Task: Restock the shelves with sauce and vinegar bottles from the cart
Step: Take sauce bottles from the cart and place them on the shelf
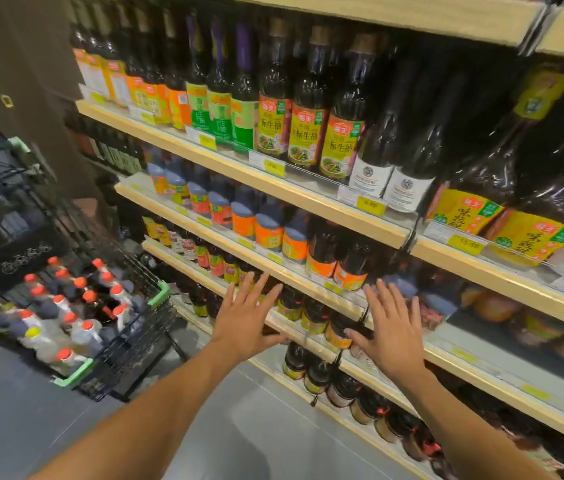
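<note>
You are holding your left hand (pixel 244 318) flat and open, fingers straight and spread, gripping nothing, in front of the wooden edge of a lower shelf. Your right hand (pixel 391 327) is hanging near it to the right, equally open with its fingers fanned. Its palm is facing a row of small dark bottles (pixel 315 318) with yellow and orange labels. This view is not showing whether either hand is touching the shelf or a bottle.

The shelves (pixel 308 199) are rising in front of you in tiers, with pale wooden edges and yellow price tags (pixel 370 206). Just above your hands, squat bottles (pixel 244 220) with grey-blue caps and orange labels are standing in a row. On the tier above those, tall dark bottles (pixel 305 133) with yellow, green and orange labels are standing upright, shoulder to shoulder.

The cart (pixel 135 355) is standing well apart to your left on the grey floor (pixel 273 427). It is a black wire basket with green corner trim. The cart bottles (pixel 88 296) are standing upright inside it, packed close together. Some are dark and some pale-bodied. Most are wearing red caps, a few grey-blue, and one yellow.
</note>
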`<state>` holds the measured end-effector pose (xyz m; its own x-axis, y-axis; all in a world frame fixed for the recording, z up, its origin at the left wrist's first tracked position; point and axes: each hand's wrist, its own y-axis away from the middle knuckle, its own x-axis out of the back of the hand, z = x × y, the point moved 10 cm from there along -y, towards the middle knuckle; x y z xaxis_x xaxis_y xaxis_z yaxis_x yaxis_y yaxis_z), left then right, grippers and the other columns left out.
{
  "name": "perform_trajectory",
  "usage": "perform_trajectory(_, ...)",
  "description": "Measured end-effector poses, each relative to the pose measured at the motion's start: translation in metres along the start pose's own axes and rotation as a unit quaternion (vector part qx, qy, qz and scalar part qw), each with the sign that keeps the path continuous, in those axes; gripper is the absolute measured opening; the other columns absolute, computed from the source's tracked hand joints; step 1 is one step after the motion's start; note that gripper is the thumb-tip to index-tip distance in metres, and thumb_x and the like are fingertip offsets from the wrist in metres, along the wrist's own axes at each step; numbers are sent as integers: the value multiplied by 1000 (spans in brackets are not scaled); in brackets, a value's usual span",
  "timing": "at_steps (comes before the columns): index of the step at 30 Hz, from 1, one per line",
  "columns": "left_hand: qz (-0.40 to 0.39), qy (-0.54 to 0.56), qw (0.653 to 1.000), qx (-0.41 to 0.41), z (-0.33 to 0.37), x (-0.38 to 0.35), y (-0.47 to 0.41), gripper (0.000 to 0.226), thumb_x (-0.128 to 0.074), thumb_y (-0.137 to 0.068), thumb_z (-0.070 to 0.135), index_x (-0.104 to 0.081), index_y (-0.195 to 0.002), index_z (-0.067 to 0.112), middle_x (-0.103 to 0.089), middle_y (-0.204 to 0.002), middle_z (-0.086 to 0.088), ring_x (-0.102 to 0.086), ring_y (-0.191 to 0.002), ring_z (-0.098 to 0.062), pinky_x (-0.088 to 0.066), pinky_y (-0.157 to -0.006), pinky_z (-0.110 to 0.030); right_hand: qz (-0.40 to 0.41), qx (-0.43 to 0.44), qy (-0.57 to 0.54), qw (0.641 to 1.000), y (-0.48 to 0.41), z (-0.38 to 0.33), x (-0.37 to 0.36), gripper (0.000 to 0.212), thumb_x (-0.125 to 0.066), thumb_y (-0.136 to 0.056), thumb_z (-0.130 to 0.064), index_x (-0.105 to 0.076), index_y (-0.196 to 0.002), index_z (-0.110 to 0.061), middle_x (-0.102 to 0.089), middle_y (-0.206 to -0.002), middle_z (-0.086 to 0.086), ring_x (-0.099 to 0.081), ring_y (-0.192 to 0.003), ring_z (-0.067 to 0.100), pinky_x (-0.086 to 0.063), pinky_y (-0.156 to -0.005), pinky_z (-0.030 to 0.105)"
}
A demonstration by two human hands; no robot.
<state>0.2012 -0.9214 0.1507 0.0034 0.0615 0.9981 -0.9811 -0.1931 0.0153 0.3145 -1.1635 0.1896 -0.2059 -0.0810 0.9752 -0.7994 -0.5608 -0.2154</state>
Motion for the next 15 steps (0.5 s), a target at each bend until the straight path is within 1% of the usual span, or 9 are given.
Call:
perform_trajectory(2,2,4,1000,20,-38,0,24,104,-39,-82,87,5,-162,38,18,-170,1,22,-155,-27,1,-126,-57,-6,19,-1,1000,-2,-46,0,97,-45,-83,-82,-25,-160,-28,-25,-167,4,-18,-155,26,-12,-123,60)
perform_trajectory(4,1,17,999,43,-78,1,50,104,-49,-84,82,4,-162,38,16,-171,1,20,-156,-27,0,-126,-58,-4,43,-6,999,-5,-95,1,97,-49,-83,-81,-25,-160,-28,-24,-167,4,-18,-155,27,-11,-123,60)
perform_trajectory(7,-2,29,996,80,-139,9,93,103,-48,-86,81,7,-162,38,20,-169,3,21,-156,-26,2,-126,-57,-8,89,-3,996,-11,-171,2,96,-49,-82,-81,-29,-159,-27,-26,-166,5,-20,-154,28,-14,-123,60)
perform_trajectory(9,0,30,994,105,-181,12,123,102,-46,-87,81,7,-162,37,21,-169,3,22,-156,-26,3,-126,-56,-5,116,-4,993,-16,-222,4,94,-43,-83,-82,-31,-158,-26,-28,-165,5,-23,-153,28,-17,-122,61)
perform_trajectory(11,16,29,991,133,-223,17,151,102,-48,-86,81,5,-162,38,18,-170,2,19,-156,-27,4,-126,-57,5,138,-22,990,-20,-270,9,95,-33,-83,-84,-33,-157,-25,-30,-164,6,-26,-152,29,-16,-122,61)
perform_trajectory(12,24,29,988,147,-243,20,164,102,-49,-85,81,3,-162,38,16,-171,2,17,-157,-28,3,-126,-57,10,148,-32,988,-22,-294,11,96,-33,-82,-84,-33,-157,-24,-30,-164,6,-28,-151,29,-17,-121,60)
perform_trajectory(15,29,20,980,194,-298,19,200,103,-51,-85,80,1,-163,37,10,-172,-1,13,-158,-30,0,-126,-59,13,188,-46,981,-27,-361,15,98,-49,-81,-82,-32,-158,-24,-29,-165,5,-29,-151,28,-21,-121,62)
